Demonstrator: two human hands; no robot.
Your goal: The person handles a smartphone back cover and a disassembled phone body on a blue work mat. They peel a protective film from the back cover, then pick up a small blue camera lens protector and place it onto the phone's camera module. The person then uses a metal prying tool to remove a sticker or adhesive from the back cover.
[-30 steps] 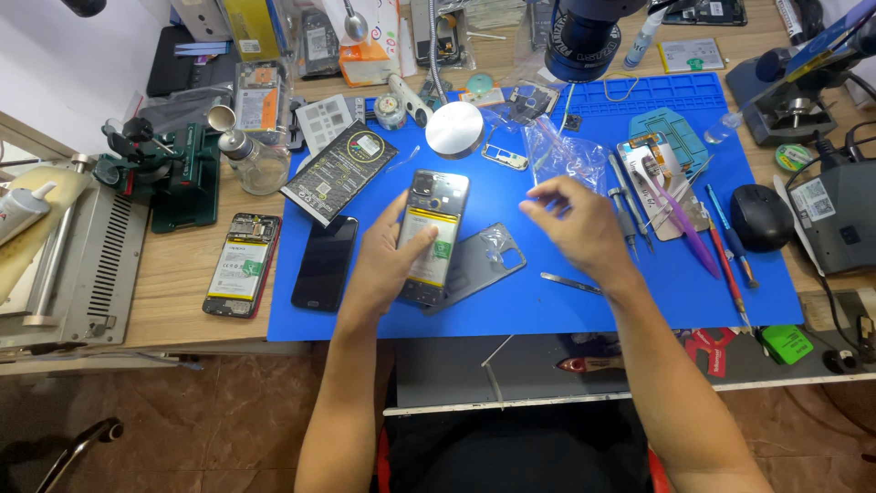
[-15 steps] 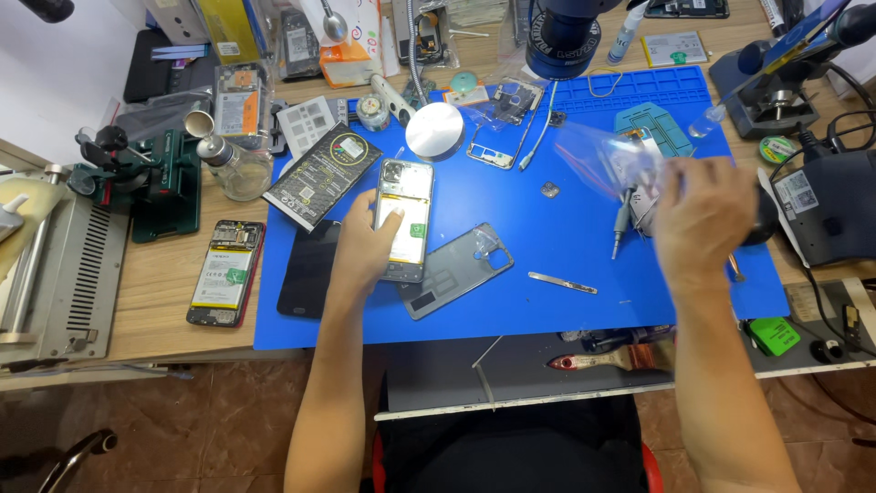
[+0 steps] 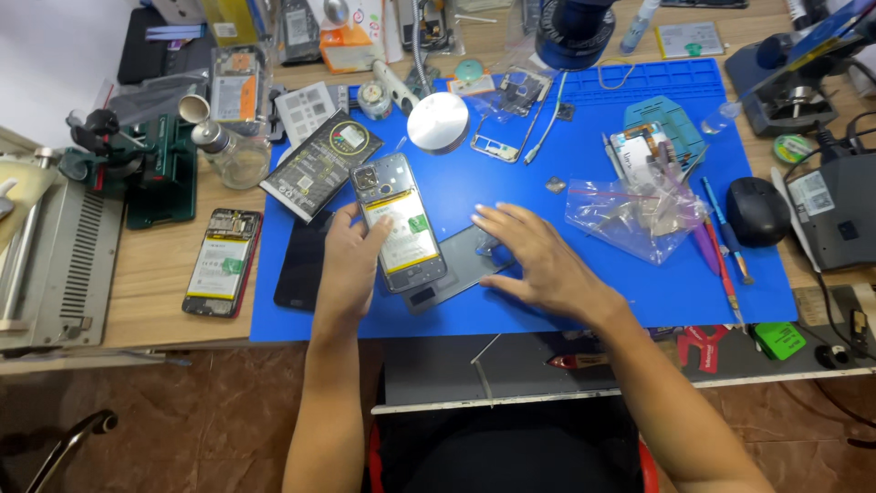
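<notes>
On the blue mat, the opened phone is steadied by the left hand, its fingers curled against the phone's left edge. The right hand, half a second ago raised near the plastic bag, has been brought back; it is now laid flat, fingers spread, on the grey back cover just beside the phone.

Two hands show at centre frame, the left hand and the right hand. Two opened phones lie with their insides showing: one at centre, one at left on the table. One dark screen panel, one grey back cover, one blue mat, one clear plastic bag at right, one black mouse, one white round disc at upper centre.
</notes>
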